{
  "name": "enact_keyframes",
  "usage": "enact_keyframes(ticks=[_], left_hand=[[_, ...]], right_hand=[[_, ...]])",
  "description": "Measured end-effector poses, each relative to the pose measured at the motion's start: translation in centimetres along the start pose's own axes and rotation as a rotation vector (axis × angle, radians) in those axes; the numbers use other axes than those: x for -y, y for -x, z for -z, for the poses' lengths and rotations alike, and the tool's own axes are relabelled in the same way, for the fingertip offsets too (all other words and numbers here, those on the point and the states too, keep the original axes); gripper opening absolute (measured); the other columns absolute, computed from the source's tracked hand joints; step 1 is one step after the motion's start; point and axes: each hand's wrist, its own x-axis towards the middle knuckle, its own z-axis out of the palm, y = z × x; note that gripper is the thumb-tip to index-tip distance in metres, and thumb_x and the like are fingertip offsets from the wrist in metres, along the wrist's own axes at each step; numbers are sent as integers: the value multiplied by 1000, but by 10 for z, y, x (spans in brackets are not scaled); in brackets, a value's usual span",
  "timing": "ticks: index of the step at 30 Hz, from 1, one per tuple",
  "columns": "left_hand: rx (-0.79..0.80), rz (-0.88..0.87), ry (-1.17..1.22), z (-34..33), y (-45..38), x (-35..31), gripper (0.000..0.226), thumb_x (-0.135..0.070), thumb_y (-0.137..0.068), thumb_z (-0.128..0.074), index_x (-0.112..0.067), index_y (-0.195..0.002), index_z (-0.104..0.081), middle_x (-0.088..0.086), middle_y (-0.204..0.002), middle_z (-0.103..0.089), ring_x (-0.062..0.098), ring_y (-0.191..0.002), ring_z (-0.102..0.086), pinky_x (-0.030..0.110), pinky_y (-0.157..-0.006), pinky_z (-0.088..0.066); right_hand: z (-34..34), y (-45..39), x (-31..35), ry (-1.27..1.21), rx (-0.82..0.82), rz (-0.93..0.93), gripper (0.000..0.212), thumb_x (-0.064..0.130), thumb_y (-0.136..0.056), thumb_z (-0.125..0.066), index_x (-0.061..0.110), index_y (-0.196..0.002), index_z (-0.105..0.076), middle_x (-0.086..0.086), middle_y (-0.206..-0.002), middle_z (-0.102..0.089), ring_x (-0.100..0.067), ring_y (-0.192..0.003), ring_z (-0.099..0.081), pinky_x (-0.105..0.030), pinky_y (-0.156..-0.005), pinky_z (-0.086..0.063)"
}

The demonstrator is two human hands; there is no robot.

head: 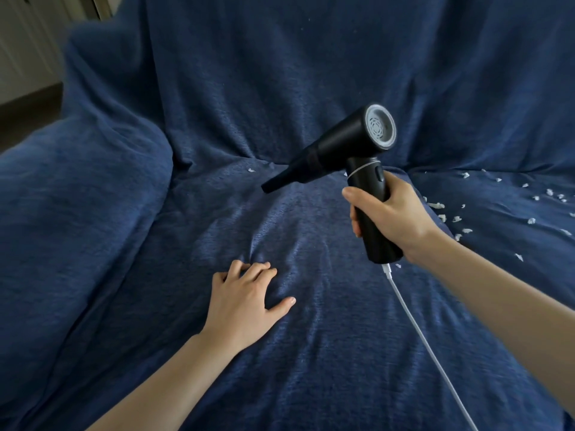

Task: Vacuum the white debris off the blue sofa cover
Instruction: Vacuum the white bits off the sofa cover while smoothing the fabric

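Head view, right hand (pixel 392 219) gripping vacuum (pixel 348 154), debris (pixel 497 206) rightward

The sofa cover (pixel 311 73) is matt, nubby woven cloth; the vacuum (pixel 339 147) is smooth matt black plastic.

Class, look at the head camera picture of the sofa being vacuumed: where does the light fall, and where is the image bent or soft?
Head view: soft light brightens the blue sofa cover around the seat's middle, the edges darker; the wide lens bows the left armrest; the handheld vacuum and white debris look sharp, the lower corners slightly smeared; no harsh glare.
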Motion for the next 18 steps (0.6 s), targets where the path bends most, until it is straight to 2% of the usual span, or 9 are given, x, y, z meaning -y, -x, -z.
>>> enact_keyframes(ticks=[7,18], left_hand=[[-100,-31,7,-5,2,0,64,-74,-78,-38,-27,-112,-66,-16,-119,-63,16,-104,-54,39,-77,-47],[-152,-61,18,-9,6,0,56,-69,-80,-43,-27,-107,-68,-19,-113,-63,15,-99,-57,38,-75,-46]], right_hand=[[-5,-15,-13,-42,-34,-25,17,20,-95,-69,10,-89,-57,-8,-65,-63,-16,-46,-59,-26,-48,-50],[-24,-20,-26,-64,-55,-26,18,19,-96,-67,6,-93,-56,-12,-68,-64,-13,-47,-59,-23,-51,-52]])
